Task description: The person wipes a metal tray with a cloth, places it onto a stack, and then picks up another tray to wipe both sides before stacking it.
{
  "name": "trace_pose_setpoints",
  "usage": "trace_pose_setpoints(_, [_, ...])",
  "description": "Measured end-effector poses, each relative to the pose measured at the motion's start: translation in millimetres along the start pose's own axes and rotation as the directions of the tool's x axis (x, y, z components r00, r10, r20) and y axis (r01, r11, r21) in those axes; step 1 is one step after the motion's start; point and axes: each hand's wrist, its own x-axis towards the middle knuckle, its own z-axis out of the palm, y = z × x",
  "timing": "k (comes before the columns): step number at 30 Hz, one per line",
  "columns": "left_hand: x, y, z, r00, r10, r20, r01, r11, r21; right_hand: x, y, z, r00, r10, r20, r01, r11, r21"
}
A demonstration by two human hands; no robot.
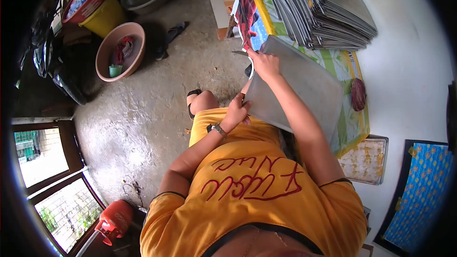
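A flat grey metal tray [304, 85] lies tilted between my lap and the edge of a table covered with a patterned cloth [350, 123]. My left hand [236, 112], with a watch on its wrist, grips the tray's near corner. My right hand [264, 64] holds the tray's far corner. A thin pointed blade [239, 53] sticks out beside its fingers; I cannot tell whether the hand holds it. I wear a yellow shirt and sit with one knee [207, 101] showing.
A tall stack of similar grey trays [323, 9] stands on the table's far end, and a dark red scrub pad [358, 94] lies at its right edge. A stained tray [366, 159] lies lower right. Basins [119, 47] and tubs stand on the concrete floor.
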Motion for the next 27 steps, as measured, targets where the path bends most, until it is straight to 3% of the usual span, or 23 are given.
trace_pose_setpoints(3, [1.5,1.1,0.7,1.0,0.007,-0.015,-0.007,1.0,0.019,1.6,-7.1,-12.4,0.985,0.175,0.006,-0.175,0.979,0.101])
trace_pose_setpoints(12, [3.1,0.1,-3.8,1.0,0.003,-0.015,-0.003,1.0,-0.003,-8.2,-8.5,-26.2,0.916,0.183,-0.358,-0.054,0.938,0.341])
trace_pose_setpoints(15, [3.9,-0.4,-4.6,1.0,0.012,-0.01,-0.012,1.0,0.002,-15.3,-12.0,-34.9,0.958,0.271,-0.094,-0.238,0.935,0.261])
trace_pose_setpoints(18, [3.8,0.9,-4.2,1.0,0.014,-0.012,-0.014,1.0,0.006,-14.2,-10.9,-35.0,0.896,0.445,-0.001,-0.428,0.863,0.268])
trace_pose_setpoints(21, [2.7,1.5,-4.0,1.0,0.013,-0.02,-0.013,1.0,0.013,-10.3,-8.8,-39.1,0.876,0.474,0.083,-0.48,0.851,0.214])
trace_pose_setpoints(24, [3.0,1.6,-3.0,1.0,0.012,-0.021,-0.012,1.0,0.013,-7.0,-15.5,-26.9,0.875,0.401,0.27,-0.447,0.883,0.139])
trace_pose_setpoints(25, [2.4,2.8,-2.9,1.0,0.008,-0.022,-0.008,1.0,0.02,-3.2,-17.4,-24.4,0.813,0.375,0.444,-0.503,0.837,0.214])
trace_pose_setpoints(27, [2.9,5.0,-3.9,1.0,0.009,-0.023,-0.008,1.0,0.029,-0.2,-34.2,-39.9,0.869,0.374,0.323,-0.465,0.839,0.282])
